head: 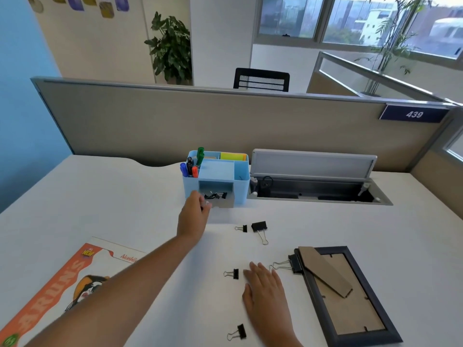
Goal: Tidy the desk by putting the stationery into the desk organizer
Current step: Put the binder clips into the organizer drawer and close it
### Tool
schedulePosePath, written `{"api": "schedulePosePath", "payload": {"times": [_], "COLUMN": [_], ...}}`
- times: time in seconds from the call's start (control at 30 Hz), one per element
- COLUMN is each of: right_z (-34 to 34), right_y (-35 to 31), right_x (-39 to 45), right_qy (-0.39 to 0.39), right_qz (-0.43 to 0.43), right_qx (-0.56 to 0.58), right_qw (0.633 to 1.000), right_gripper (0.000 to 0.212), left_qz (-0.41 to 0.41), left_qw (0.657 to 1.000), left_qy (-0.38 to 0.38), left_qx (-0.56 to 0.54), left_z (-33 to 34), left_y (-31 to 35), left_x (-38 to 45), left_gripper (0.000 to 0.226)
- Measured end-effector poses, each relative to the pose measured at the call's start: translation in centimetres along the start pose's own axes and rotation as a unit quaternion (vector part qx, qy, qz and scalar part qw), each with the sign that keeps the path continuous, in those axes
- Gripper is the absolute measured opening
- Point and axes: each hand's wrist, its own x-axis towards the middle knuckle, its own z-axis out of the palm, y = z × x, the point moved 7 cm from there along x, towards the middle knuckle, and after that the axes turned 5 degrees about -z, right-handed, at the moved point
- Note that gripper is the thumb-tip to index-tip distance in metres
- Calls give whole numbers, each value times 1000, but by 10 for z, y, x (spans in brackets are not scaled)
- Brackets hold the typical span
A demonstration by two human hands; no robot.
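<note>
Left hand [194, 211] at the organizer [215, 179] drawer [220, 197], fingers curled, apparently pinching a clip, contents unclear. Right hand [263, 284] flat, relaxed on desk [125, 196]. 5 binder clips loose; nearest small clip [233, 273] is likely next.

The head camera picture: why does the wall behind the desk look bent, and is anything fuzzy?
Head view: the wide lens bows the partition; left hand at the organizer smears from motion; windows glare bright.
</note>
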Motion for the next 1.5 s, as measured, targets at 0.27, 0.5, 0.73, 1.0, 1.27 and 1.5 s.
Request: {"api": "schedulePosePath", "payload": {"times": [0.27,0.5,0.73,1.0,1.27,1.5], "right_z": [-2,-1,-7,-5,-2,-3], "right_y": [-2,-4,-16,-4,-3,-5], "right_x": [0,2,5,7,8,8], "right_qy": [14,0,-5,-29,-18,-17], "right_qz": [-13,-25,-81,7,8,-1], "right_qx": [-21,-46,-82,-55,-54,-61], "right_qw": [1000,999,993,998,998,998], "right_gripper": [32,37,43,39,38,37], "left_qz": [-50,112,184,145,60,51], "left_qw": [999,975,916,945,937,933], "left_qy": [13,-176,-283,-209,-178,-186], "left_qx": [0,76,217,205,295,305], "left_z": [4,26,48,45,37,42], "left_y": [12,14,-12,-16,-29,-33], "left_x": [40,-50,-125,-118,-97,-95], "left_gripper": [21,22,53,14,18,16]}}
